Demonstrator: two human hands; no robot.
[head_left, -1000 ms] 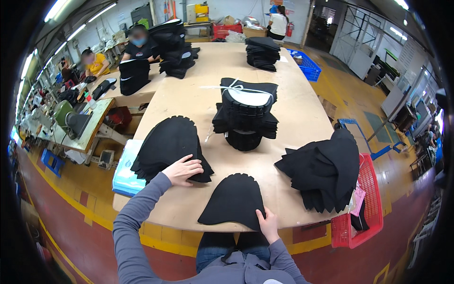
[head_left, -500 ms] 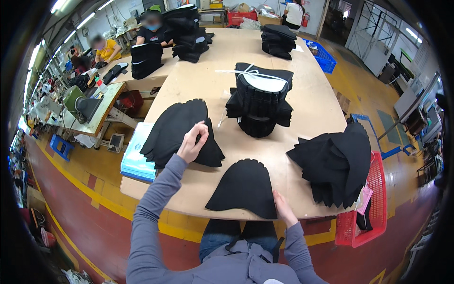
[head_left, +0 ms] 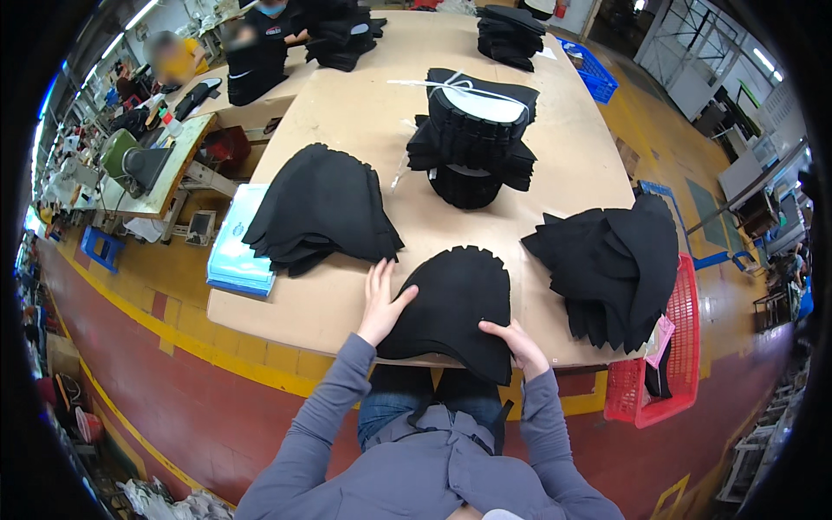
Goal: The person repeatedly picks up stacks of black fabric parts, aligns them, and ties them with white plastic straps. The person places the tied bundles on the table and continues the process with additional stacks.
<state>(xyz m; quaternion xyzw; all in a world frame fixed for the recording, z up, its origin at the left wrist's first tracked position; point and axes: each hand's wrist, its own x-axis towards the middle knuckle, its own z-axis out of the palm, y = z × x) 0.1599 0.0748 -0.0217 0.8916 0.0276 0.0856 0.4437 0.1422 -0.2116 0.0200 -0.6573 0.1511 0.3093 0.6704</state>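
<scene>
A dome-shaped black fabric piece [head_left: 451, 299] with a notched curved top edge lies at the table's near edge, its lower edge slightly bent. At its right edge my right hand [head_left: 520, 348] grips it, thumb on top and the other fingers mostly hidden. On the opposite side, my left hand [head_left: 380, 305] has its fingers stretched out and spread, thumb against the piece's left edge. Just beyond that hand lies a fanned stack of black fabric pieces [head_left: 325, 204]. To the right is a looser pile of similar black pieces [head_left: 611, 269].
Bundled black pieces tied with white string [head_left: 477, 130] stand mid-table. A blue plastic-wrapped packet [head_left: 238, 247] lies left. A red basket [head_left: 685, 321] sits beside the table's right corner, a blue crate [head_left: 594, 74] farther back. Co-workers and a sewing machine [head_left: 139, 165] are at far left.
My left hand has come down from the left stack to the left edge of the near piece. My right thumb now rests on top of that piece. The view has tilted downward.
</scene>
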